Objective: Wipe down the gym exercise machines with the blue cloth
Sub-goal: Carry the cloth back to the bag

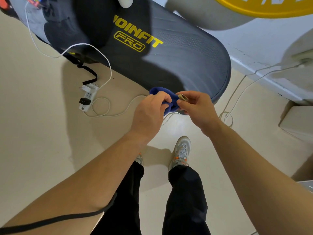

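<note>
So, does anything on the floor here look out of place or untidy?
Yes. A white power strip lies on the floor beside the dark machine base, with white cables looping loosely around it: a possible trip hazard.

Bare forearms (94, 177), left hand (149, 114) and right hand (198, 107) bare, loose black trousers (185, 200), grey mesh sneakers (181, 150) with orange accents, black cord (67, 216) across left forearm.

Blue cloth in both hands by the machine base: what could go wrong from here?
1. Trip: a white cable runs across the floor ahead of the right shoe; a step forward could snag it.
2. Electrical: the power strip lies on the floor beside the machine base; if the blue cloth, held by the left hand and right hand, is damp, drips could reach it.
</note>
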